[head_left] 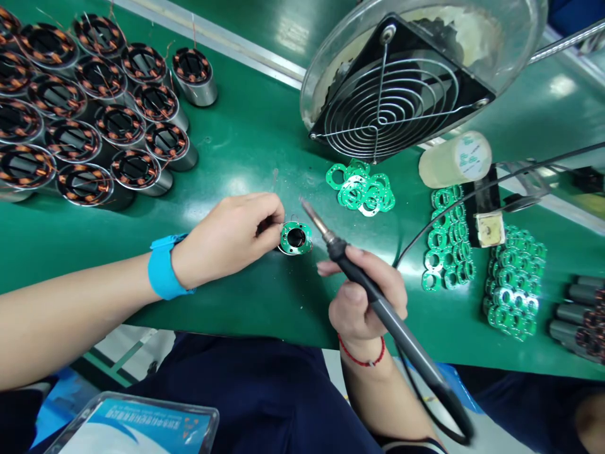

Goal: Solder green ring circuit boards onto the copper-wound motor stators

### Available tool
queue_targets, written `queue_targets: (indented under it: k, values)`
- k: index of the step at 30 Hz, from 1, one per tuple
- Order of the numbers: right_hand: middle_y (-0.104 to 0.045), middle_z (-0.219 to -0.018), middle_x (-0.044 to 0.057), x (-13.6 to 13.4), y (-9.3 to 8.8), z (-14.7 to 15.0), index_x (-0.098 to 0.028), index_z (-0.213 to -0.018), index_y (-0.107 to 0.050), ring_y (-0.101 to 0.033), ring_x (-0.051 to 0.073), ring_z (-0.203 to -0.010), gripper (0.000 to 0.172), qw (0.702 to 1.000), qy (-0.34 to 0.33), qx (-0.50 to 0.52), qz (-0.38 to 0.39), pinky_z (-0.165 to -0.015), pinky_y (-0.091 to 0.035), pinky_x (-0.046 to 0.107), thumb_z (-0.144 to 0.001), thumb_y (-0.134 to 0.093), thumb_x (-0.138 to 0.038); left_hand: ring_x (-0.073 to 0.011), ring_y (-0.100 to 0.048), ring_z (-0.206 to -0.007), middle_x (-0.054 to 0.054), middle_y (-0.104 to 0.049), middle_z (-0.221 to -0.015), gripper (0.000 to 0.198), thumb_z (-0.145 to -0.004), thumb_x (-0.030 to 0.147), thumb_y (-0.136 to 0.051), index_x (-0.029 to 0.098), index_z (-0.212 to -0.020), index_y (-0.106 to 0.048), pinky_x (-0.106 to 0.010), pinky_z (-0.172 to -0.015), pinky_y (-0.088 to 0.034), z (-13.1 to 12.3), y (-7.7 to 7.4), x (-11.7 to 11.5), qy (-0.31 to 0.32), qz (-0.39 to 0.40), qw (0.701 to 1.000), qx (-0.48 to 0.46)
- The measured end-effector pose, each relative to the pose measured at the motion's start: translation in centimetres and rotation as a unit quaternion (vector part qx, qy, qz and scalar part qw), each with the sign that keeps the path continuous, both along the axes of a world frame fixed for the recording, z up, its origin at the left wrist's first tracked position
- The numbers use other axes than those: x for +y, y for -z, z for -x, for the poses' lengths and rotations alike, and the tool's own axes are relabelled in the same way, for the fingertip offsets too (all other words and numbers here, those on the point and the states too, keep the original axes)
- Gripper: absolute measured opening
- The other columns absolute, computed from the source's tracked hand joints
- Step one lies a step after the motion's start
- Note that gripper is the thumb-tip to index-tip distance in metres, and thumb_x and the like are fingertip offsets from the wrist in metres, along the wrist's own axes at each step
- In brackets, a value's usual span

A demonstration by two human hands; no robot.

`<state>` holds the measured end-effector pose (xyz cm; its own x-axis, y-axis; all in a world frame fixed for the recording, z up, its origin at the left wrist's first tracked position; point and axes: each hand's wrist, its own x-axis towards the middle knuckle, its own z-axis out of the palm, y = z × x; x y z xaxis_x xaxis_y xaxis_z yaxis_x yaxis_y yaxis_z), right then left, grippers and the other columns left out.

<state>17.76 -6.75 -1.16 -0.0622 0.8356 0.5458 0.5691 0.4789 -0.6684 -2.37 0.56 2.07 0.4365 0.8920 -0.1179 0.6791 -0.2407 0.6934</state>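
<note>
Head view: hands [227, 236] curl, the right [350, 309] around a soldering iron [397, 325]

A small round motor part [296, 238] sat on the green tabletop [241, 157], its opening facing up, a silvery rim showing under a flat green ring-shaped circuit board [287, 237] with small holes around the dark centre. Near it slanted a soldering iron [399, 325], pen-like, with a dark grey handle, its slim metal tip pointing away from the wearer, apart from the board.
</note>
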Motion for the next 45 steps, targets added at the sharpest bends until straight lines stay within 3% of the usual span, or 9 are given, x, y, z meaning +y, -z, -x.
queue_targets:
  k: [3,7,15,19,22,28,33,39,45]
  values:
    - [-0.077,-0.104,0.006,0.9,-0.2,0.6,-0.029,-0.14,-0.048,-0.077,0.025,-0.095,0.038,0.997,-0.043,-0.035,0.044,-0.082,-0.061,0.044,-0.103,-0.045,-0.036,-0.0138,-0.054,-0.064,0.001,-0.062,-0.071,0.008,-0.081,0.016,-0.05,0.021,-0.075,-0.054,-0.025,-0.065,-0.041,-0.1,0.0,-0.1,0.002,-0.005,1.0,0.006]
    - [-0.067,-0.135,0.011,1.9,-0.7,1.3,-0.025,-0.143,-0.044,-0.059,0.027,-0.133,0.049,0.976,-0.137,-0.135,0.098,-0.102,-0.054,0.047,-0.095,-0.052,-0.019,-0.0145,-0.054,-0.066,0.0,-0.061,-0.073,0.008,-0.082,0.018,-0.048,0.02,-0.076,-0.053,-0.026,-0.066,-0.042,0.1,0.1,-0.1,0.003,-0.001,1.0,-0.004]
    - [-0.071,-0.109,0.007,2.6,-0.6,0.7,-0.027,-0.143,-0.043,-0.065,0.024,-0.098,0.049,0.976,-0.087,-0.178,0.088,-0.087,-0.056,0.042,-0.097,-0.058,-0.027,-0.0171,-0.059,-0.075,-0.001,-0.065,-0.084,0.012,-0.088,0.026,-0.051,0.02,-0.092,-0.061,-0.029,-0.068,-0.042,1.7,0.4,0.6,0.122,0.035,0.992,-0.004]
    - [-0.069,-0.1,0.007,2.4,-0.1,1.1,-0.025,-0.143,-0.046,-0.061,0.025,-0.09,0.052,0.976,-0.068,-0.196,0.072,-0.08,-0.054,0.04,-0.095,-0.062,-0.041,-0.0146,-0.056,-0.073,-0.001,-0.062,-0.081,0.019,-0.091,0.02,-0.045,0.019,-0.082,-0.062,-0.027,-0.07,-0.043,1.2,0.5,0.5,0.09,-0.011,0.993,-0.074]
    - [-0.07,-0.108,0.009,2.0,0.1,1.5,-0.027,-0.145,-0.043,-0.06,0.028,-0.107,0.055,0.98,-0.056,-0.188,0.042,-0.087,-0.052,0.043,-0.096,-0.06,-0.044,-0.0113,-0.053,-0.064,0.002,-0.061,-0.075,0.014,-0.088,0.024,-0.052,0.019,-0.079,-0.062,-0.023,-0.061,-0.043,0.6,0.5,0.3,0.042,0.056,0.988,-0.137]
    - [-0.076,-0.101,0.005,1.3,-0.4,1.8,-0.026,-0.144,-0.042,-0.06,0.024,-0.123,0.052,0.978,-0.104,-0.174,-0.054,-0.095,-0.048,0.04,-0.095,-0.06,-0.021,-0.0101,-0.05,-0.056,0.004,-0.057,-0.062,0.012,-0.081,0.027,-0.056,0.018,-0.075,-0.061,-0.021,-0.053,-0.04,0.3,0.6,0.4,0.005,0.147,0.976,-0.163]
    - [-0.079,-0.1,0.001,1.2,-0.8,1.8,-0.03,-0.143,-0.046,-0.065,0.021,-0.118,0.056,0.981,-0.072,-0.178,-0.019,-0.095,-0.048,0.038,-0.091,-0.06,-0.013,-0.0109,-0.055,-0.061,0.002,-0.063,-0.066,0.012,-0.08,0.029,-0.058,0.018,-0.078,-0.061,-0.021,-0.057,-0.045,0.6,0.6,0.7,0.005,0.194,0.963,-0.189]
    - [-0.08,-0.098,0.004,0.9,-0.5,1.5,-0.028,-0.138,-0.051,-0.073,0.023,-0.095,0.038,0.996,-0.039,-0.077,0.015,-0.088,-0.056,0.043,-0.1,-0.05,-0.028,-0.0107,-0.051,-0.058,0.004,-0.056,-0.062,0.014,-0.082,0.028,-0.054,0.019,-0.074,-0.059,-0.021,-0.054,-0.042,0.7,0.5,1.1,0.02,0.211,0.961,-0.177]
    - [-0.07,-0.08,0.002,-0.2,0.4,0.5,-0.026,-0.126,-0.061,-0.065,0.017,-0.053,0.034,1.0,0.025,0.017,-0.004,-0.054,-0.055,0.036,-0.103,-0.041,-0.04,-0.0092,-0.047,-0.053,0.005,-0.054,-0.058,0.01,-0.081,0.022,-0.055,0.018,-0.072,-0.058,-0.02,-0.05,-0.037,0.5,0.4,1.1,-0.014,0.219,0.962,-0.165]
